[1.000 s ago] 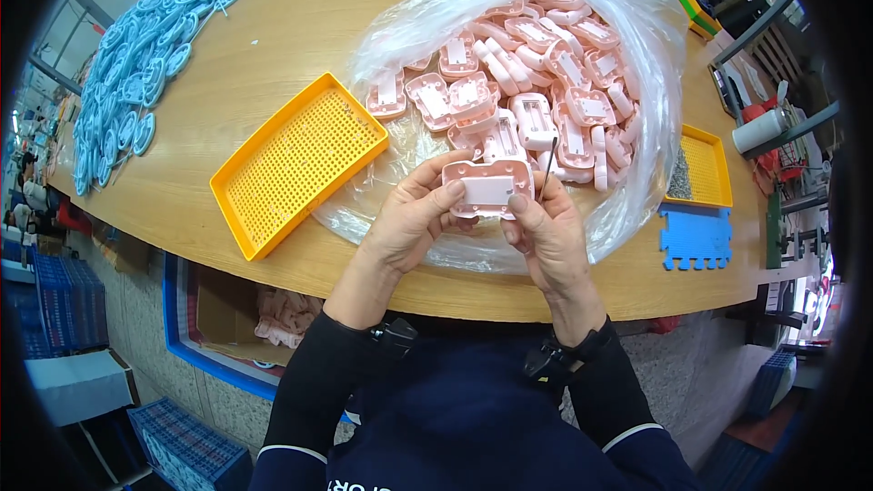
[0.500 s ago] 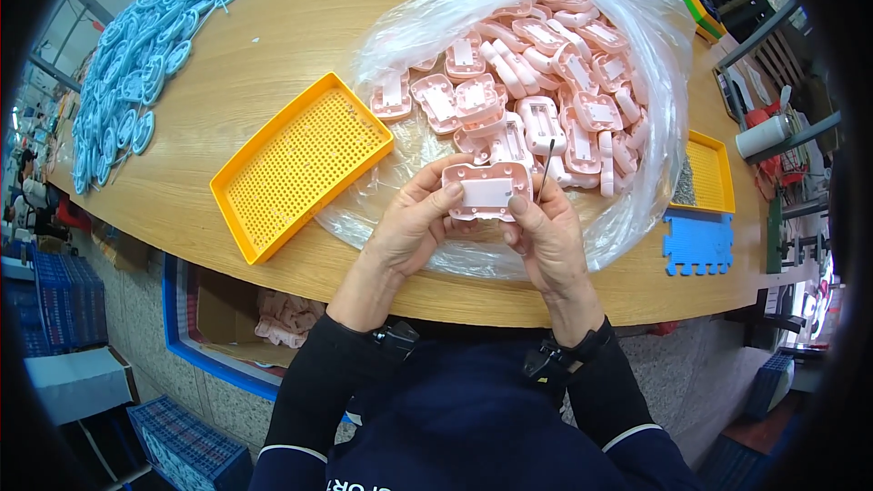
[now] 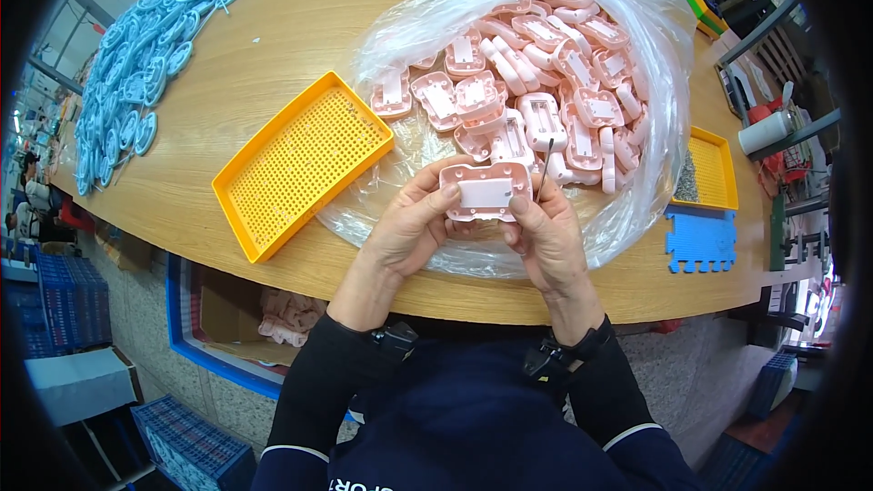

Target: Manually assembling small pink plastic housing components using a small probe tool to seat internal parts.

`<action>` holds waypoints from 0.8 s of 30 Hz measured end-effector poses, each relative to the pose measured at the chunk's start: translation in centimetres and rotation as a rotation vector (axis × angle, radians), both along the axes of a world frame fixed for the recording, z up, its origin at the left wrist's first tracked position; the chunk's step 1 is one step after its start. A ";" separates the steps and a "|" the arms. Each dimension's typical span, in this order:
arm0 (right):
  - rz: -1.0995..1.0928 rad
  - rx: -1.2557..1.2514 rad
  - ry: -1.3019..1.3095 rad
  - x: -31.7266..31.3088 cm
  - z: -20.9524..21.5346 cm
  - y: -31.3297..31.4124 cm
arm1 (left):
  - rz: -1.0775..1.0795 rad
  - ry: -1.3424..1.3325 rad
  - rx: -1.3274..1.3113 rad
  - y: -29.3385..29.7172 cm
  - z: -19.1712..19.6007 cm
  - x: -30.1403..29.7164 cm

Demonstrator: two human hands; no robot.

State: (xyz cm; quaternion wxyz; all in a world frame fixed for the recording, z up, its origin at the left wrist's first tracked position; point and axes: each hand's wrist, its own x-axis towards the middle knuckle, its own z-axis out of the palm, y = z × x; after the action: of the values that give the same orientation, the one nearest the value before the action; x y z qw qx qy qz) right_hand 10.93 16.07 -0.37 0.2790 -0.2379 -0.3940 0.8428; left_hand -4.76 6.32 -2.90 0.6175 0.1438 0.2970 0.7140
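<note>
Pink plastic shell (image 3: pixel 486 192) between both grips, left hand (image 3: pixel 414 223) and right hand (image 3: pixel 544 229) clasping its ends

a curved wooden table (image 3: pixel 300 27) stands over a grey speckled floor (image 3: pixel 664 373), blue crates (image 3: pixel 68 305) stacked beside it.

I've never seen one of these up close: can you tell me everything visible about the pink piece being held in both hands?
The pink piece is a small, moulded shell that looks like plastic, roughly rectangular with rounded bumps at its corners and a paler, flat rectangular panel in the middle. It is held level above the table edge, panel facing up, the left hand pinching its left end and the right hand its right end. A thin dark pin-like tool stands up beside its right side. Similar pieces fill the clear bag behind it.
</note>
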 end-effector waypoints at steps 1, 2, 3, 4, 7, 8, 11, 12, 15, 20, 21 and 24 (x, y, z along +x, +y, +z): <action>0.012 0.007 0.002 0.0 -0.1 0.0 | 0.000 0.001 -0.001 0.0 0.0 0.0; 0.024 0.014 0.004 0.0 -0.2 0.0 | 0.007 0.017 -0.009 0.0 -0.1 0.1; 0.024 0.013 0.005 0.0 -0.3 -0.1 | 0.013 0.032 -0.016 0.0 -0.1 0.1; 0.017 0.026 0.003 0.0 -0.3 -0.3 | 0.013 0.033 -0.016 0.0 -0.2 0.2; 0.005 0.032 0.003 0.0 -0.1 -0.4 | 0.024 0.060 -0.011 0.0 -0.2 0.4; -0.002 0.026 0.005 0.1 0.0 -0.4 | 0.030 0.074 -0.009 -0.1 -0.1 0.4; -0.026 0.010 0.027 0.1 -0.4 -0.2 | 0.043 0.071 0.012 -0.1 0.5 0.6; -0.027 0.009 0.028 0.0 -0.3 -0.2 | 0.048 0.052 0.031 -0.2 0.7 0.6; -0.014 0.006 0.035 0.1 -0.1 -0.3 | 0.064 0.141 -0.014 -0.5 0.2 0.6; 0.001 0.018 0.041 0.0 -0.1 -0.4 | 0.061 0.177 -0.008 -0.6 0.2 0.5; 0.001 0.018 0.041 0.0 -0.2 -0.4 | 0.068 0.189 -0.016 -0.6 0.3 0.5; 0.001 0.018 0.033 0.1 -0.3 -0.4 | 0.061 0.174 -0.027 -0.8 0.4 0.5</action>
State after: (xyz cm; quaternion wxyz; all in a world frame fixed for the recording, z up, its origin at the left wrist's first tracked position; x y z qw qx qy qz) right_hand 11.00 15.64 -0.63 0.2871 -0.2212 -0.3969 0.8433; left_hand -4.22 5.51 -2.53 0.5694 0.1877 0.3632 0.7132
